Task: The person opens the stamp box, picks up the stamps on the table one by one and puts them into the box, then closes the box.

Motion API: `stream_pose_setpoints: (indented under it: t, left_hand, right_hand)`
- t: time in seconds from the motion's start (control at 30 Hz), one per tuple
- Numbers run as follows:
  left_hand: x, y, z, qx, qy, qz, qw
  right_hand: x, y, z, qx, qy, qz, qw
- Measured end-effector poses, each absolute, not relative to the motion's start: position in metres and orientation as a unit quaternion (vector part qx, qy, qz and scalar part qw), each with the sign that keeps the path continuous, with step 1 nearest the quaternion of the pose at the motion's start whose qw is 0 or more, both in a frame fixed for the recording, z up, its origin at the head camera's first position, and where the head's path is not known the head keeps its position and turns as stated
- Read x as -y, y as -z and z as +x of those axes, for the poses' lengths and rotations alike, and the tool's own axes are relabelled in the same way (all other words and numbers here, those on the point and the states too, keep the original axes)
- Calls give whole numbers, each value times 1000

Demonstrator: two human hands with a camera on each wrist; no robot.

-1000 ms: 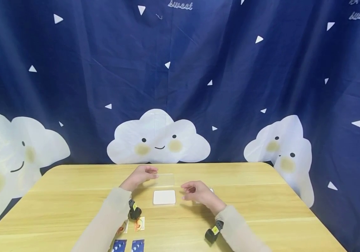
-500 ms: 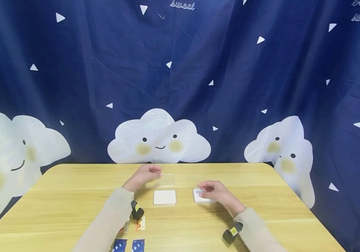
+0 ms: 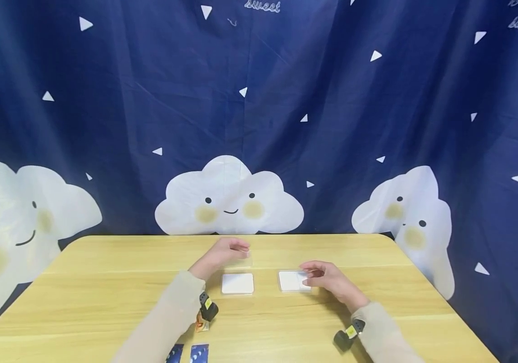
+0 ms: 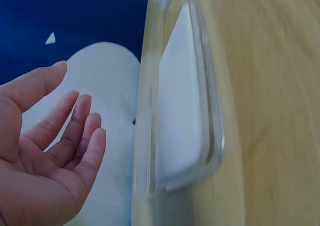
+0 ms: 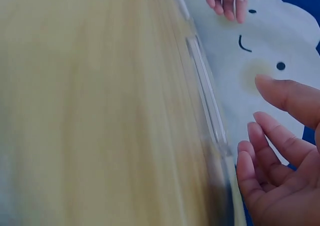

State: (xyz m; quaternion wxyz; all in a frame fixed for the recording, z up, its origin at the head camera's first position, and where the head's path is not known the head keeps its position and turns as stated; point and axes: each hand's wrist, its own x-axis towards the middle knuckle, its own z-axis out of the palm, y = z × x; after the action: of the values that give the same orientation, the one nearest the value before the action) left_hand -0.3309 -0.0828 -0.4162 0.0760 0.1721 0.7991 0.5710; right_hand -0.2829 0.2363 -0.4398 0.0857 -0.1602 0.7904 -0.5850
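A stack of white cards in a shallow clear box point(image 3: 237, 284) lies mid-table, seen edge-on as a white stack point(image 4: 182, 96) in the left wrist view. Behind it is a flat clear plastic piece point(image 4: 143, 156), mostly covered in the head view by my left hand point(image 3: 226, 253). That hand hovers with relaxed, slightly bent fingers and holds nothing. A second white stack in a clear box point(image 3: 288, 281) lies to the right. My right hand point(image 3: 330, 281) is over its right end, thumb and fingers apart, nothing gripped. The right wrist view shows this hand point(image 5: 285, 171) loosely curved beside a clear box edge point(image 5: 207, 91).
At the near left, a small orange-and-white card point(image 3: 202, 324) and two dark blue cards, one point(image 3: 199, 354) beside the other point(image 3: 175, 354), lie partly by my left sleeve point(image 3: 164, 317). A blue curtain point(image 3: 331, 151) with clouds hangs behind the wooden table point(image 3: 105, 282).
My right hand has moved right, from between the two boxes to the right box's far end. My left hand has shifted right across the clear piece, and its sleeve now hides one orange card.
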Motion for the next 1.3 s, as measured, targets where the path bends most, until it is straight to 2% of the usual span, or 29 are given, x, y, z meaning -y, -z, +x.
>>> stream_pose_setpoints:
  t: [0.3, 0.77, 1.13, 1.3]
  left_hand:
    - [61, 412, -323, -810, -552, 171, 98]
    - [30, 416, -316, -811, -538, 201, 111]
    - [9, 425, -305, -796, -554, 201, 141]
    - [2, 430, -300, -802, -555, 179, 127]
  right_hand:
    - [-247, 446, -288, -780, 601, -138, 112]
    - [-255, 448, -290, -755, 614, -166, 156]
    - [-261, 453, -293, -765, 598, -179, 160]
    - [-262, 453, -293, -765, 592, -198, 160]
